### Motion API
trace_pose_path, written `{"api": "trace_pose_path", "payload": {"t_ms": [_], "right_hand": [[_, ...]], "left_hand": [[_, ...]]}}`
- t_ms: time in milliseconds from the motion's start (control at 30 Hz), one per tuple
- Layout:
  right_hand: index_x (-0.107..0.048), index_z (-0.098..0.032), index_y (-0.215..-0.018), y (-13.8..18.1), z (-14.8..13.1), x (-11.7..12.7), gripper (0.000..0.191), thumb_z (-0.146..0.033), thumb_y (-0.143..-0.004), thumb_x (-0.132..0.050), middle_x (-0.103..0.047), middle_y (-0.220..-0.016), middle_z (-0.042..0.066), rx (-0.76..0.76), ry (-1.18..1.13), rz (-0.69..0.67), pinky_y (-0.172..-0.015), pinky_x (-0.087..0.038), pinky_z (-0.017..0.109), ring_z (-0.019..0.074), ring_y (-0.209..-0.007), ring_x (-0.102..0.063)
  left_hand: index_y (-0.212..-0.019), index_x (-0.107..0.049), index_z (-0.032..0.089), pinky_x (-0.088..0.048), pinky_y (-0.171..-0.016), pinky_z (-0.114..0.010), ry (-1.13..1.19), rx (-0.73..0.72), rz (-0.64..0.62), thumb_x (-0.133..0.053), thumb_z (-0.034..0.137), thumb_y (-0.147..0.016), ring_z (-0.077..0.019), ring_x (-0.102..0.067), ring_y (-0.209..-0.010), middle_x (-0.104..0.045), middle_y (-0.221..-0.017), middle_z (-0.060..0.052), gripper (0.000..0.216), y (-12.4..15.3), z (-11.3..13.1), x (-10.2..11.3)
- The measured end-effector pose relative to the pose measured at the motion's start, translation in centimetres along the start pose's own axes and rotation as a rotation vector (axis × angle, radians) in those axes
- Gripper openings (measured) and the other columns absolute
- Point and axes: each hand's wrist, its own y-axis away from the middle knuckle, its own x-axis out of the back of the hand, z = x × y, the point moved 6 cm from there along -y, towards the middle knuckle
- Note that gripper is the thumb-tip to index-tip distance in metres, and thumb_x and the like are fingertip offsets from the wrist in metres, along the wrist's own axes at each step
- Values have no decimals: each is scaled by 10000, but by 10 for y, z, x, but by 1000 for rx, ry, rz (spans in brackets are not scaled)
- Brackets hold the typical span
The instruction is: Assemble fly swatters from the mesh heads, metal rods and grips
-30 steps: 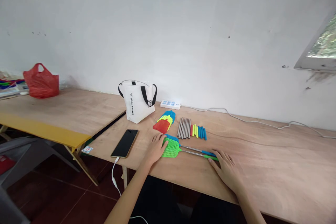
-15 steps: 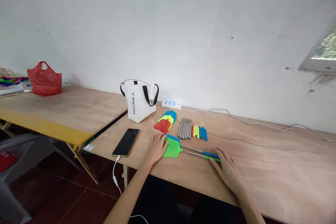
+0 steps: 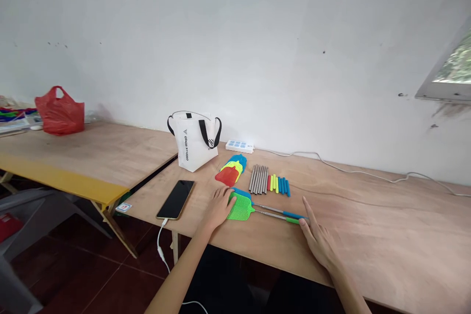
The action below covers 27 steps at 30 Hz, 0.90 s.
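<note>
Two fly swatters lie side by side on the wooden table, a green fly swatter (image 3: 241, 207) in front and a blue fly swatter (image 3: 293, 215) partly under it. My left hand (image 3: 219, 207) rests flat on the left edge of their mesh heads, fingers stretched out. At the handle ends is my right hand (image 3: 319, 239), fingers apart, index finger extended forward, gripping nothing. Behind the swatters lie loose swatter heads in red (image 3: 227, 176), yellow and blue, a row of metal tubes (image 3: 259, 179), and short red, yellow and blue handle sleeves (image 3: 278, 185).
A phone (image 3: 175, 199) on a white cable lies to the left. Behind it stands a white bag (image 3: 195, 142) with black handles, beside a power strip (image 3: 239, 145) against the wall. A red plastic bag (image 3: 61, 114) sits on the neighbouring table (image 3: 110, 149).
My right hand has shifted slightly right along the handles, and its index finger has lifted and spread from the other fingers. My left hand stays put. The camera view has moved slightly.
</note>
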Motion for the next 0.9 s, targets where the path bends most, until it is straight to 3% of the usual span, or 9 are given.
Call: {"api": "trace_pose_path", "payload": {"t_ms": [167,500,800,900], "right_hand": [[-82,-267,-1636,-2,3,-2,706,-584,-1021,-223,-725,-901,32,-4,-1,4,-729,-496,353,275,-825,-719],[-267,-271,-1588,-3,4,-7,684,-630,-1006,-291,-599,-682,-38,43,31,4,-649,-462,336,244,-670,-671],[-216,-228,-1604,-2,-1,-7,726,-626,-1004,-304,-542,-640,-57,61,68,31,-588,-401,307,220,-593,-619],[-288,-235,-1580,-3,2,-9,689,-614,-1005,-312,-554,-637,-52,58,106,45,-584,-406,309,213,-572,-607]], "left_hand": [[-1293,-579,235,-424,-1118,-485,0,6,-12,-357,426,-1045,-274,-521,-1281,-583,-1343,-93,384,0,2,1],[-1291,-578,232,-424,-1116,-485,-3,-2,-7,-353,429,-1047,-274,-526,-1275,-585,-1337,-95,386,0,3,2],[-1300,-567,214,-418,-1118,-496,16,2,-19,-353,412,-1048,-281,-510,-1288,-570,-1351,-108,386,0,3,1],[-1295,-572,224,-417,-1118,-492,23,7,-18,-364,411,-1044,-281,-513,-1286,-573,-1350,-101,376,0,3,2]]}}
